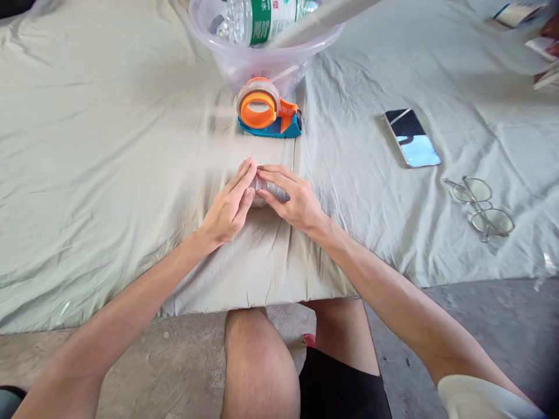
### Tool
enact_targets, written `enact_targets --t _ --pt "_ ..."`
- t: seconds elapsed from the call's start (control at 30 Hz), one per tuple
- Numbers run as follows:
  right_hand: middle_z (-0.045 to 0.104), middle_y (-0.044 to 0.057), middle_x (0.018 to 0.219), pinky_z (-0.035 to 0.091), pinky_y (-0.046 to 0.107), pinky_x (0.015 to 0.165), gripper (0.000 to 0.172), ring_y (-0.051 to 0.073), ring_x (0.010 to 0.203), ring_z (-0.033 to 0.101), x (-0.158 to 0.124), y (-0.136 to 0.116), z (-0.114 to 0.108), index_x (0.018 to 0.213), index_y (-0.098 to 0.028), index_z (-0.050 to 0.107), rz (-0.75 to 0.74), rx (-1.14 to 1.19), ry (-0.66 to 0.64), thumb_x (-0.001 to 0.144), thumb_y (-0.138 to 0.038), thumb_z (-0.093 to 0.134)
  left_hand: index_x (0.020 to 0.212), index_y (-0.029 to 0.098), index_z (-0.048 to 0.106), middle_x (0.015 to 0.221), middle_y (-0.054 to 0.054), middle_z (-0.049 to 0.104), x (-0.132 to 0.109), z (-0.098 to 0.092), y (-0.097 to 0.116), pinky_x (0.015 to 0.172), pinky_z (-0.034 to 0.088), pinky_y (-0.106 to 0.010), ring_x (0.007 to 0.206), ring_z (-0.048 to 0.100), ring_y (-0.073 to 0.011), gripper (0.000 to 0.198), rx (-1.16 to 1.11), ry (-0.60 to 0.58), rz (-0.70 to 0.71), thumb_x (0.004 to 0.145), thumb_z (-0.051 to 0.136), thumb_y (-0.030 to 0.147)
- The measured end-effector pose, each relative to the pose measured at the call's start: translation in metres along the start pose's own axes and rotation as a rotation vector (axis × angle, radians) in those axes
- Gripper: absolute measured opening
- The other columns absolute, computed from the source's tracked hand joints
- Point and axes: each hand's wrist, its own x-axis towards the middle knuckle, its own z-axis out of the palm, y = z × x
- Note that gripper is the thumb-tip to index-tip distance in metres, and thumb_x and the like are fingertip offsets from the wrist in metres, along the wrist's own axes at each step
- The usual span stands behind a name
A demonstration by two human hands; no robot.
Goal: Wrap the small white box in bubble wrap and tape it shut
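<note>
At the bottom of the frame the person's bare knees [262,361] and dark shorts [340,384] sit above a grey concrete floor [480,314], with a white sleeve [480,398] at the lower right corner. Both forearms reach up toward the middle of the frame, over the near edge of a wrinkled pale cloth [109,174] that covers the whole work surface. At centre frame the left hand [229,206] and right hand [293,201] meet over a small clear-wrapped bundle [267,190] lying on the cloth. The left fingers are nearly straight and laid over its top, with the thumb pressed to its near end. The right fingers curl over its other side, with the thumb tucked under, so both hands grasp the bundle between them, fingertips touching. What the wrap holds cannot be told. To the right of the hands, well apart, folded glasses [480,206] lie on the cloth, and a phone [411,138] lies face up a little beyond them. Just above the hands stands an orange and blue tape dispenser [267,110] with a roll of clear tape. Right behind it, at the top centre, is a clear plastic bowl [244,58] with a green-labelled bottle [257,20] lying in it. Blurred papers [541,49] sit in the upper right corner.
</note>
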Motion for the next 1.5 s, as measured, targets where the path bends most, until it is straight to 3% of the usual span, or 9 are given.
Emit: enact_targets --t 0.17,0.37,0.6,0.8,0.9,1.07,1.13,1.27,1.5 --pt "0.081 0.017 0.15 0.066 0.052 0.126 0.049 0.032 0.144 0.078 0.0 -0.001 0.001 0.147 -0.022 0.075 -0.006 -0.001 -0.021 0.121 -0.062 0.063 0.194 0.046 0.003 0.203 0.007 0.009 0.002 0.0 0.003 0.156 0.028 -0.058 0.189 0.015 -0.0324 0.083 -0.076 -0.07 0.057 0.123 0.046 0.035" --pt "0.077 0.021 0.149 0.065 0.059 0.12 0.055 0.036 0.138 0.076 0.001 -0.006 0.001 0.154 -0.019 0.065 0.001 0.011 -0.094 0.122 -0.062 0.051 0.193 0.041 0.014 0.203 0.005 0.016 0.01 0.0 0.019 0.157 0.025 -0.066 0.19 0.009 -0.0339 0.086 -0.062 -0.075 -0.033 0.117 0.052 0.03" --pt "0.075 0.021 0.147 0.062 0.061 0.12 0.06 0.037 0.133 0.074 0.004 -0.001 -0.001 0.15 -0.021 0.063 0.082 0.084 -0.176 0.118 -0.072 0.056 0.19 0.033 0.019 0.196 -0.017 0.036 0.008 -0.006 0.003 0.141 0.053 -0.061 0.18 0.044 -0.0403 0.099 -0.046 -0.155 -0.087 0.109 0.076 0.035" --pt "0.076 0.019 0.149 0.064 0.054 0.112 0.071 0.034 0.127 0.075 0.006 0.003 -0.004 0.148 -0.022 0.063 0.141 0.164 -0.182 0.108 -0.08 0.072 0.186 0.032 0.023 0.18 -0.021 0.053 0.009 0.003 -0.006 0.134 0.059 -0.06 0.166 0.061 -0.042 0.123 -0.014 -0.15 -0.127 0.093 0.104 0.039" --pt "0.077 0.016 0.146 0.064 0.049 0.105 0.07 0.03 0.118 0.075 0.008 0.001 -0.007 0.144 -0.023 0.064 0.155 0.181 -0.19 0.105 -0.081 0.075 0.184 0.032 0.028 0.18 -0.02 0.054 0.01 0.003 -0.003 0.134 0.059 -0.059 0.165 0.062 -0.0401 0.113 -0.034 -0.154 -0.146 0.098 0.1 0.042" --pt "0.079 0.012 0.133 0.063 0.044 0.097 0.063 0.025 0.103 0.073 0.011 -0.004 -0.01 0.133 -0.024 0.064 0.183 0.222 -0.184 0.103 -0.078 0.08 0.176 0.028 0.037 0.19 -0.02 0.041 0.011 -0.008 0.016 0.145 0.042 -0.069 0.181 0.038 -0.0442 0.082 0.072 -0.006 -0.012 0.115 0.066 0.073" --pt "0.079 0.012 0.131 0.062 0.043 0.098 0.06 0.025 0.103 0.073 0.011 -0.005 -0.011 0.131 -0.024 0.064 0.187 0.244 -0.188 0.102 -0.074 0.082 0.167 0.028 0.047 0.177 -0.018 0.058 0.01 -0.014 0.019 0.139 0.047 -0.069 0.169 0.054 -0.042 0.065 0.109 0.143 0.071 0.12 0.05 0.074" --pt "0.077 0.01 0.128 0.06 0.042 0.098 0.051 0.024 0.102 0.07 0.011 -0.004 -0.01 0.131 -0.025 0.063 0.168 0.231 -0.185 0.1 -0.06 0.083 0.137 0.029 0.067 0.127 -0.01 0.08 0.007 -0.015 0.015 0.112 0.063 -0.056 0.126 0.078 -0.0308 0.032 0.146 0.404 0.084 0.128 0.047 0.051" --pt "0.075 0.008 0.127 0.059 0.042 0.096 0.048 0.023 0.101 0.069 0.011 -0.003 -0.008 0.132 -0.025 0.062 0.166 0.225 -0.182 0.097 -0.051 0.08 0.121 0.024 0.086 0.114 -0.004 0.091 0.005 -0.01 0.027 0.096 0.073 -0.034 0.102 0.088 -0.0207 0.028 0.154 0.34 -0.11 0.121 0.059 0.033"
